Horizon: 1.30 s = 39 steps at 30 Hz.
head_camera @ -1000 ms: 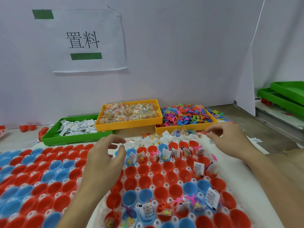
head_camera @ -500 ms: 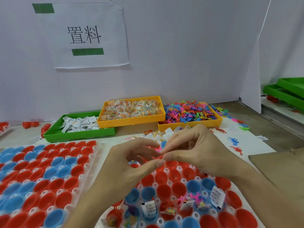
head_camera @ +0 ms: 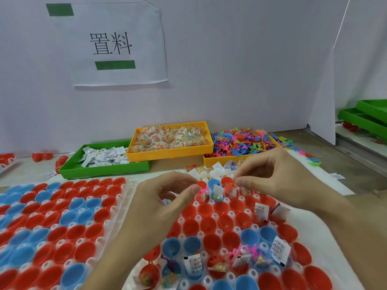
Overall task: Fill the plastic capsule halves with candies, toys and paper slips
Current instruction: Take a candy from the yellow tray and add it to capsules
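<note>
Along the bottom edge of the frame, red and blue plastic capsule halves already hold candies, toys and slips. Mid-frame, the left hand and right hand have drawn apart since half a second ago; each pinches small plastic toys, the left a pink one, the right an orange one, over capsules just below. Farther back sits the orange toy tray.
</note>
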Each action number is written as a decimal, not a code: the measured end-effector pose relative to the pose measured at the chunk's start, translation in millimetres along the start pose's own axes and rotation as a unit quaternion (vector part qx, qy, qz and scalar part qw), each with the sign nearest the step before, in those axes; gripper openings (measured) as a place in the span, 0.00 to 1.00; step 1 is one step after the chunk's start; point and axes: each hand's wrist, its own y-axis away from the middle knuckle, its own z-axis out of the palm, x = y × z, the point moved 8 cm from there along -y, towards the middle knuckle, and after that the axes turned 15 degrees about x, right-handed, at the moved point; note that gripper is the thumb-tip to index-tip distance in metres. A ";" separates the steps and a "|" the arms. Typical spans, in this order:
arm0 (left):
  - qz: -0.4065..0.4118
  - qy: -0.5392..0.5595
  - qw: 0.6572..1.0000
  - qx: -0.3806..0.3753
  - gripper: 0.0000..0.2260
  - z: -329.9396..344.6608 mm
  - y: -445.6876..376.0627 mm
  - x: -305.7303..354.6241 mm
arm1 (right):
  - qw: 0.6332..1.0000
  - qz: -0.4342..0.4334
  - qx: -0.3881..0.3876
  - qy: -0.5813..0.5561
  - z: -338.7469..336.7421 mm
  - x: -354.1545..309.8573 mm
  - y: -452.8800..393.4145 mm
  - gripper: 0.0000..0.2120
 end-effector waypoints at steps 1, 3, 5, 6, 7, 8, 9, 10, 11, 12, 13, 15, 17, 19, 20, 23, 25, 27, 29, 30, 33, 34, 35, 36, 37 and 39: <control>-0.001 -0.001 1.000 0.012 0.06 -2.9 -1.5 -1.4 | 0.999 0.003 -0.025 0.039 -3.8 5.3 -0.3 0.03; 0.000 -0.005 1.000 0.025 0.06 -6.6 -3.1 -3.2 | 0.991 0.021 -0.084 0.102 -4.4 16.5 2.4 0.06; 0.006 -0.015 1.000 0.025 0.05 -7.5 -3.5 -4.6 | 0.982 0.035 -0.122 0.140 -1.2 25.2 5.7 0.08; 0.008 -0.020 0.999 0.024 0.05 -7.3 -3.5 -5.3 | 0.979 0.041 -0.131 0.150 0.6 28.8 6.5 0.09; 0.009 -0.023 0.999 0.023 0.04 -7.3 -3.5 -5.7 | 0.977 0.040 -0.133 0.159 1.6 31.1 6.8 0.08; 0.011 -0.026 0.999 0.023 0.05 -7.2 -3.4 -5.8 | 0.976 0.036 -0.132 0.170 2.2 32.5 6.7 0.08; 0.014 -0.030 0.999 0.023 0.05 -7.2 -3.4 -5.7 | 0.975 0.032 -0.129 0.179 2.8 33.0 6.5 0.07; 0.017 -0.033 0.999 0.023 0.05 -7.2 -3.4 -5.7 | 0.974 0.029 -0.127 0.185 3.7 33.2 6.6 0.07; 0.019 -0.036 0.999 0.023 0.06 -7.4 -3.3 -5.8 | 0.973 0.028 -0.130 0.189 5.3 33.6 7.1 0.07; 0.021 -0.039 0.999 0.023 0.06 -7.5 -3.2 -5.5 | 0.971 0.028 -0.136 0.193 7.5 34.5 8.0 0.06; 0.023 -0.041 0.999 0.023 0.07 -7.8 -3.1 -5.2 | 0.969 0.029 -0.140 0.199 9.6 35.7 8.7 0.06; 0.024 -0.043 0.999 0.024 0.07 -8.1 -3.0 -4.8 | 0.967 0.027 -0.140 0.210 12.4 38.0 8.3 0.06; 0.025 -0.045 0.998 0.026 0.07 -8.1 -2.8 -4.4 | 0.969 0.024 -0.128 0.211 11.6 38.9 6.3 0.06; 0.025 -0.048 0.998 0.025 0.04 -7.8 -2.9 -5.7 | 0.973 0.022 -0.108 0.202 5.9 38.5 3.3 0.06; 0.024 -0.051 0.998 0.025 0.04 -7.7 -3.0 -6.2 | 0.976 0.021 -0.090 0.197 0.4 38.3 0.7 0.06; 0.025 -0.062 0.997 0.027 0.06 -8.2 -2.7 -6.7 | 0.983 0.000 0.013 0.186 -27.4 43.8 -12.5 0.09; 0.024 -0.060 0.997 0.030 0.06 -8.8 -2.5 -6.5 | 0.974 0.007 0.112 0.198 -51.0 62.0 -19.8 0.09; 0.021 -0.058 0.998 0.032 0.07 -9.0 -2.6 -7.3 | 0.953 0.051 0.164 0.248 -66.5 91.3 -22.0 0.10; 0.020 -0.056 0.998 0.033 0.06 -8.8 -2.8 -7.5 | 0.941 0.100 0.137 0.293 -67.6 120.1 -19.7 0.12; 0.021 -0.055 0.998 0.034 0.06 -8.7 -3.1 -7.5 | 0.939 0.119 0.114 0.303 -64.9 130.5 -17.8 0.13; 0.026 -0.062 0.997 0.033 0.09 -9.0 -3.6 -8.5 | 0.931 0.151 0.074 0.325 -57.4 144.9 -13.7 0.14; 0.028 -0.065 0.997 0.033 0.09 -9.4 -3.7 -9.0 | 0.927 0.157 0.066 0.335 -55.6 147.0 -13.2 0.15; 0.029 -0.067 0.997 0.034 0.09 -9.7 -3.9 -9.5 | 0.923 0.160 0.065 0.344 -54.8 147.3 -13.3 0.15; 0.031 -0.069 0.997 0.035 0.10 -10.1 -4.0 -9.8 | 0.920 0.160 0.071 0.351 -55.4 146.2 -13.7 0.16; 0.033 -0.070 0.996 0.037 0.10 -10.3 -4.2 -9.9 | 0.917 0.160 0.084 0.356 -57.1 144.5 -14.0 0.17; 0.037 -0.075 0.996 0.038 0.11 -10.4 -4.7 -10.0 | 0.910 0.163 0.116 0.364 -63.1 142.5 -14.5 0.19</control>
